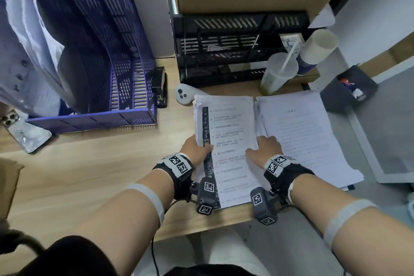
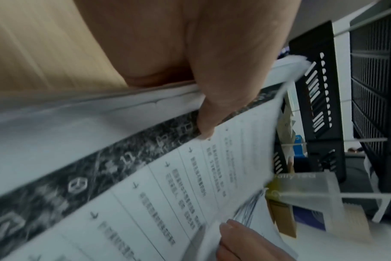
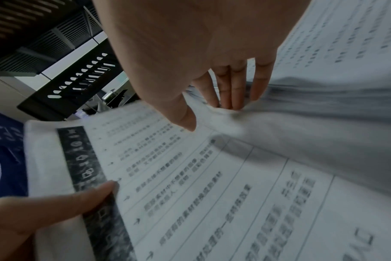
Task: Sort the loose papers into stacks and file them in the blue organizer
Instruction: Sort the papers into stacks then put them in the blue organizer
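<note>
- Holding item: paper stack point(image 1: 226, 141), thick, printed top sheet with a dark strip down its left margin; gripped from both sides above the near edge of the worktop point(image 1: 89, 163).
- Left hand point(image 1: 197, 147): thumb on the dark strip, fingers curled under the stack's left edge.
- Right hand point(image 1: 264, 149): thumb on the top sheet, fingers point(image 3: 234, 88) tucked down at the stack's right edge, between it and the neighbouring pile.
- Second paper pile point(image 1: 309, 139): flat on the worktop, just right of the held stack, touching it.
- Blue organizer point(image 1: 100, 63): upright at far left, well apart from the hands; white sheets in its leftmost slot, other visible slots bare.
- Black tray rack point(image 1: 235, 51): behind the stack; contents unclear.
- Plastic cup point(image 1: 277, 74): greenish drink, straw, beside the rack.
- Phone point(image 1: 24, 132), stapler point(image 1: 160, 87), white controller point(image 1: 186, 96): loose on the worktop.
</note>
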Tool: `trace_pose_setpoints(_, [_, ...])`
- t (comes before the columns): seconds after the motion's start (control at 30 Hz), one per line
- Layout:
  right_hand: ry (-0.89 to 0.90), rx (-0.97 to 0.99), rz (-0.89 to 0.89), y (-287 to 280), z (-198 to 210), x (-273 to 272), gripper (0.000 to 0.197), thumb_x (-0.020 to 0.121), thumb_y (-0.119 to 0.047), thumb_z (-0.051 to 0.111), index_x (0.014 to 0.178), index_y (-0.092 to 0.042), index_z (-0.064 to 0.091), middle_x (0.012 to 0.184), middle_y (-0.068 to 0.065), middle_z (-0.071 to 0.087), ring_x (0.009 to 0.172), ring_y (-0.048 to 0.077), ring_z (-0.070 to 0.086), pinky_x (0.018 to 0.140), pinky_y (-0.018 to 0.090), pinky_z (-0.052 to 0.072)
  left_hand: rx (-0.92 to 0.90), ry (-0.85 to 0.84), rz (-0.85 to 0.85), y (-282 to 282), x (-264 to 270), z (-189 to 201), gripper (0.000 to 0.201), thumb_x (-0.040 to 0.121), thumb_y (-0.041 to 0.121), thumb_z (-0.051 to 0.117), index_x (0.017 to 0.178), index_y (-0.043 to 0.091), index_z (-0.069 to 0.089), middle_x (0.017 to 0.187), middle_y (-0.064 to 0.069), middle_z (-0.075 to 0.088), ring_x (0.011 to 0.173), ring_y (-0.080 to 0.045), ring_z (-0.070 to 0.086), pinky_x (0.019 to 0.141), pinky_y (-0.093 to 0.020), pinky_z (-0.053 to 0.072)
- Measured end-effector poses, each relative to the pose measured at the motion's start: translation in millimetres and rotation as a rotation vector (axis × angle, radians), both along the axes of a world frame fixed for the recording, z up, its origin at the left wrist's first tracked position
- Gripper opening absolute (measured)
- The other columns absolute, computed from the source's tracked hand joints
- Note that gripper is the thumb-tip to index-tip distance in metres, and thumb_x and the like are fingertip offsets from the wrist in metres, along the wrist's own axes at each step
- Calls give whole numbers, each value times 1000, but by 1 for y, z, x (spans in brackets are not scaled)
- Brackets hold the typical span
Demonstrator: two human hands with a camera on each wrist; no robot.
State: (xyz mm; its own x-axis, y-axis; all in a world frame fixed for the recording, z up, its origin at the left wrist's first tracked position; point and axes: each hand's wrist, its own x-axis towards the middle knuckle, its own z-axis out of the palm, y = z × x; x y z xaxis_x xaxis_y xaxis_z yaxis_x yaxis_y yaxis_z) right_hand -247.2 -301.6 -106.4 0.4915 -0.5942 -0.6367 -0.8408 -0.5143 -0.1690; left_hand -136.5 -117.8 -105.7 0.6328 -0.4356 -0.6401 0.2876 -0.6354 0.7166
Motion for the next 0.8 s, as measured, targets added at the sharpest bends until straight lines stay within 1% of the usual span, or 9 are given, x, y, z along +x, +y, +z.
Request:
trace_pose_setpoints(0.07, [-89, 31, -40, 2, 5, 5, 62, 78, -41, 61, 132, -13, 48, 125, 14, 47, 115, 33, 52, 98, 42, 48, -59, -39, 18, 12, 5, 6, 36, 96, 16, 61, 132, 13, 58, 130, -6, 65, 116, -24, 62, 97, -28, 45])
trace_pose_setpoints(0.13, [-277, 123, -146, 6, 13, 13, 66, 74, -35, 68, 132, -15, 46, 119, 5, 52, 110, 28, 56, 98, 40, 49, -146, -51, 83, 29, 14, 16, 36, 95, 15, 61, 130, 15, 58, 128, -4, 67, 115, -23, 63, 106, -39, 46])
trace_pose_setpoints(0.23, [-548, 320, -289, 17, 36, 32, 67, 73, -26, 72, 134, -19, 46, 122, -3, 59, 110, 21, 59, 101, 41, 48, -277, -70, 150, 50, 34, 41, 30, 92, 14, 66, 122, 19, 62, 122, -3, 70, 111, -22, 67, 104, -48, 49])
trace_pose_setpoints(0.33, [-794, 432, -400, 35, 67, 56, 40, 77, -16, 71, 116, -14, 61, 116, 3, 70, 102, 20, 67, 97, 44, 53, -434, -141, 200, 63, 55, 75, 29, 85, 16, 73, 114, 20, 69, 120, -6, 72, 113, -25, 68, 103, -50, 49])
trace_pose_setpoints(0.43, [-922, 379, -527, 60, 94, 72, 37, 64, -31, 70, 99, -17, 69, 98, 0, 75, 93, 21, 70, 89, 49, 57, -543, -225, 246, 73, 69, 106, 36, 82, 21, 78, 117, 17, 70, 119, -5, 73, 112, -24, 69, 100, -48, 52])
trace_pose_setpoints(0.5, [-931, 315, -533, 80, 101, 71, 37, 61, -37, 66, 92, -16, 70, 91, 3, 74, 88, 26, 68, 83, 48, 57, -537, -245, 265, 80, 68, 110, 34, 81, 22, 78, 114, 21, 71, 115, -1, 74, 108, -21, 70, 97, -46, 54])
trace_pose_setpoints(0.63, [-738, 326, -474, 115, 93, 50, 19, 81, -18, 65, 97, -9, 67, 87, 9, 65, 80, 25, 60, 60, 25, 45, -474, -232, 228, 101, 51, 81, 33, 77, 23, 80, 109, 23, 72, 111, 0, 76, 106, -19, 71, 99, -47, 53])
trace_pose_setpoints(0.73, [-727, 356, -530, 128, 71, 43, 32, 72, -24, 67, 101, -11, 68, 94, 6, 70, 93, 26, 66, 72, 27, 52, -389, -210, 195, 113, 43, 56, 33, 83, 19, 75, 116, 19, 70, 116, -3, 74, 109, -21, 69, 101, -49, 51])
trace_pose_setpoints(0.8, [-723, 363, -544, 130, 70, 42, 28, 80, -22, 68, 106, -10, 67, 97, 6, 69, 87, 20, 64, 71, 25, 50, -330, -260, 138, 116, 41, 50, 33, 88, 22, 68, 121, 17, 67, 118, -5, 72, 111, -24, 66, 100, -50, 51])
